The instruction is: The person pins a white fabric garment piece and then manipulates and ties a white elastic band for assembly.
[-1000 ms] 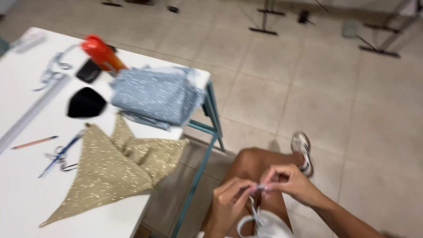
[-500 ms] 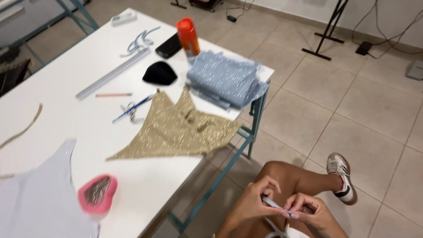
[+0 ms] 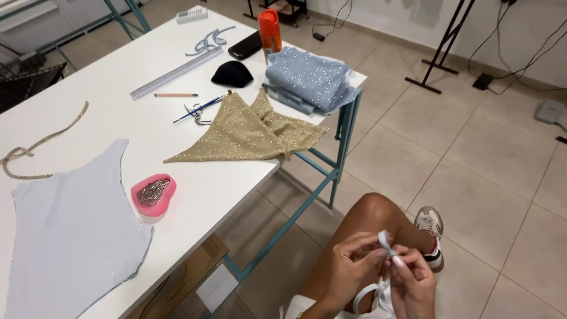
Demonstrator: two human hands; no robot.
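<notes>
Two hands, our left hand [image 3: 353, 266] and right hand [image 3: 413, 282], pinch a narrow white elastic strip [image 3: 385, 243] between fingertips above our knee. On the white table [image 3: 118, 127], the pink heart-shaped dish [image 3: 153, 194] holds metal pins.

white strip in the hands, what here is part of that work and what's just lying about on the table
In hand: white strip, pinched by left hand and right hand.

Lying about: gold sparkly fabric, folded blue fabric, pale cut piece, pink heart dish, ruler, orange can.
</notes>
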